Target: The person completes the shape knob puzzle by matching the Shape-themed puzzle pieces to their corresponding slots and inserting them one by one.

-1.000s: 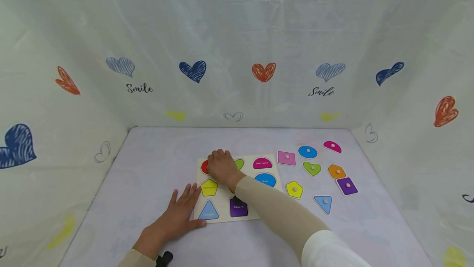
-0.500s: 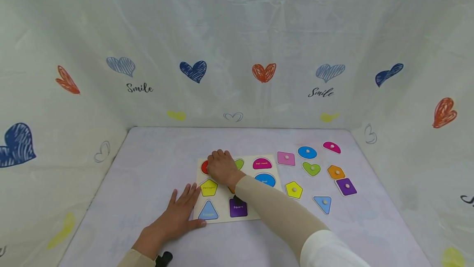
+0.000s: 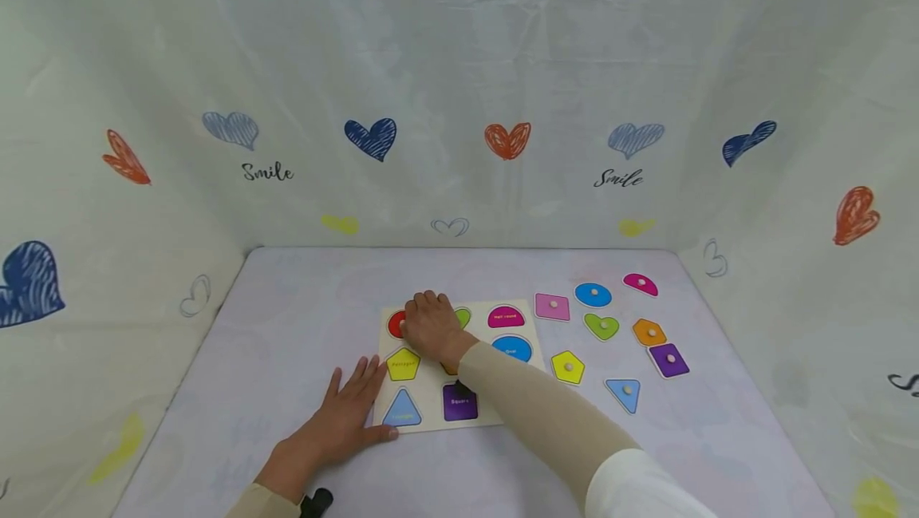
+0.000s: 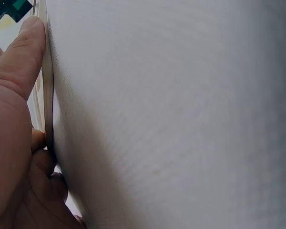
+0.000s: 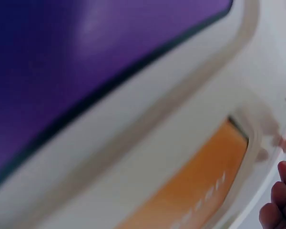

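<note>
A cream shape-puzzle board (image 3: 431, 420), printed with coloured shapes, lies on the table. My left hand (image 3: 346, 405) rests at its left edge with fingers extended, the thumb lying at the front corner. In the left wrist view, the thumb (image 4: 24, 57) is against the board's side. My right hand (image 3: 433, 328) is over the upper left of the board with fingers bent, and seems to pinch the red circle piece (image 3: 395, 324). The back of the hand hides the fingertips and any knob. The right wrist view has the purple square (image 5: 109, 57) and orange shape (image 5: 195, 181) close up.
To the board's right lie several loose knobbed pieces, among them a pink rectangle (image 3: 551, 306), blue oval (image 3: 592, 294), green heart (image 3: 601, 327), yellow pentagon (image 3: 568, 367), purple square piece (image 3: 668, 361) and blue triangle (image 3: 622, 395). A heart-printed curtain (image 3: 445, 63) encloses the table.
Both hands and all pieces keep their places on the table. Only the head view shifts slightly.
</note>
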Available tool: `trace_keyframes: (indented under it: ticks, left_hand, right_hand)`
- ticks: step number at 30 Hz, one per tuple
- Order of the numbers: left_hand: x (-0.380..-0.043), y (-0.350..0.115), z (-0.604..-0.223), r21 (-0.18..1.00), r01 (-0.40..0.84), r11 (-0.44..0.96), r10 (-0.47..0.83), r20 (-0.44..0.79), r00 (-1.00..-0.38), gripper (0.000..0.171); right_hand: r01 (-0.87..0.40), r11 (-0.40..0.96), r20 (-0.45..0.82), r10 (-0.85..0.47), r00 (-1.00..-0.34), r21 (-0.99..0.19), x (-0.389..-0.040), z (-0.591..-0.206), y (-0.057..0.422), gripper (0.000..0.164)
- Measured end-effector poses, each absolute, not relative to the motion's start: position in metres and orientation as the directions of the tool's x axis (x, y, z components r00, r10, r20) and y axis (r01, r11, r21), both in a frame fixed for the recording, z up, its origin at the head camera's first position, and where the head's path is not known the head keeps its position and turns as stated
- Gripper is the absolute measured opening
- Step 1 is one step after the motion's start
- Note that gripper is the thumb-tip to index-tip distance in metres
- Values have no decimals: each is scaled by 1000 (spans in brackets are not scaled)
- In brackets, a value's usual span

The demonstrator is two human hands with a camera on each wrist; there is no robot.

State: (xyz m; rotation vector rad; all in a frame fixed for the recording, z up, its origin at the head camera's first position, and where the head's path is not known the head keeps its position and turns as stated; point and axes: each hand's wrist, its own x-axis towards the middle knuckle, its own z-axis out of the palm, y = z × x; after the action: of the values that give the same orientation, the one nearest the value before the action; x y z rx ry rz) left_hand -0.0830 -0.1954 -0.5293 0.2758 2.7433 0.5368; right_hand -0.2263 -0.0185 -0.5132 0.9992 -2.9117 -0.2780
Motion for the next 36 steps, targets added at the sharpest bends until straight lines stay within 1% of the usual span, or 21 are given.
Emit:
trace_keyframes:
  ticks: [4,11,15,20,27,36]
  left_hand:
    - [-83,-196,-532,385,108,917,231,-288,-929,114]
    - [-82,-199,-531,386,101,917,221,-282,-933,115]
    - [-82,-198,-530,383,98,918,218,-284,-934,116]
    - [-82,-195,-530,389,103,915,224,-279,-934,116]
    - [-83,-192,-530,383,104,918,222,-279,-934,117]
    - [-80,-188,-528,370,97,924,209,-274,-939,118]
  right_hand:
    - [-597,785,28,-609,-793,167,-228,-508,-6,44]
    - [-561,822,83,-568,-819,93,-233,-500,25,33]
    - [-533,844,142,-536,-832,60,-237,-501,50,30]
    - [-501,866,201,-491,-847,5,-238,-503,92,26]
    - [-413,910,210,-397,-894,-37,-231,-497,158,30]
    - [-332,943,247,-321,-915,-3,-220,-504,244,32]
